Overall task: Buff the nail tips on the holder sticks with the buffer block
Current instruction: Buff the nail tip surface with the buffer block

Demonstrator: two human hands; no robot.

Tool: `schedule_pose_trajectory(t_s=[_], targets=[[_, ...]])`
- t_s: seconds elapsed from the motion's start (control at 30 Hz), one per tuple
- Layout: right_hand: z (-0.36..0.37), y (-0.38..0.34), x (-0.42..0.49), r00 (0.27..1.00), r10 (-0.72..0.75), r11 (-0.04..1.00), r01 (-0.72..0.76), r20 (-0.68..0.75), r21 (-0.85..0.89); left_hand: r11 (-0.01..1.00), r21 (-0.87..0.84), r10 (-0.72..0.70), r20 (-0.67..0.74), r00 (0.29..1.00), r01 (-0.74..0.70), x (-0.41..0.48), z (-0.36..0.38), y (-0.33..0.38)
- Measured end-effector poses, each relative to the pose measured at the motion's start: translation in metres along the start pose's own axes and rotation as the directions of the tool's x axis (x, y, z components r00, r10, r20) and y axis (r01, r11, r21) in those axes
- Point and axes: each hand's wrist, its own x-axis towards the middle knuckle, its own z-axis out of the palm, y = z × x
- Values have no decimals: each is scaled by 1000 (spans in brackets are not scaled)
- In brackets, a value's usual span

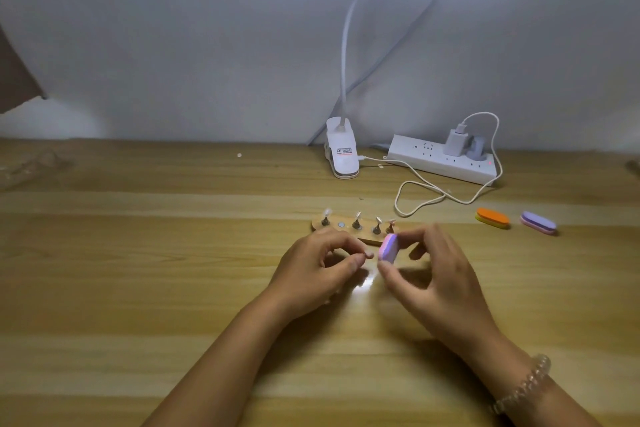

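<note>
A wooden holder base (334, 222) lies on the table just beyond my hands, with several short holder sticks (356, 221) standing on it, each topped by a clear nail tip. My left hand (317, 269) pinches one small holder stick with its nail tip (367, 255) between thumb and forefinger. My right hand (438, 276) grips a pink and purple buffer block (388, 247) between thumb and fingers, held on edge right beside that nail tip.
An orange buffer block (492, 218) and a purple one (539, 222) lie to the right. Behind are a white clip lamp (341, 154), a white power strip (443, 159) with a charger, and a looping white cable (420, 199). A wall bounds the far table edge.
</note>
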Motion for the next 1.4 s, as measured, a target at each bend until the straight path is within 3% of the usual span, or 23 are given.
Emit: schedule_pose_trajectory(t_s=[0.07,0.2,0.3,0.47,0.57,0.73,0.83,1.0,1.13,1.27,1.37,1.4], targets=[[3,-5,-4,989,-108,993,111,99,-26,1000,0,4,3,1000,-4,0,0,2],[1,-3,1,995,-24,998,29,97,-56,999,19,38,-32,999,-37,-1,0,4],[3,-6,-2,983,-116,991,125,143,-57,999,36,24,-29,999,-23,-1,1,2],[1,-4,1,995,37,998,-33,88,-44,999,33,8,-19,1000,-8,0,2,0],[4,-9,-3,985,-75,991,91,157,-99,999,54,8,5,1000,-8,-1,2,-1],[-1,3,4,990,144,986,-144,9,81,1000,-16,19,-19,1000,-19,-1,2,1],[-4,3,3,990,141,979,-138,-9,152,998,42,47,-28,999,-45,-1,1,3],[0,-7,-3,989,-96,995,97,109,-6,997,22,68,1,998,-68,-2,1,3],[2,-4,1,998,-5,995,11,66,-94,998,26,61,6,998,-62,-1,1,2],[5,-6,-3,978,-124,975,152,169,-160,992,105,68,17,998,-69,-1,2,0],[1,-3,1,996,-7,993,18,92,-120,993,89,73,15,997,-74,0,2,-2],[1,-3,1,996,-23,991,35,92,-132,993,89,75,18,997,-77,0,2,-2]])
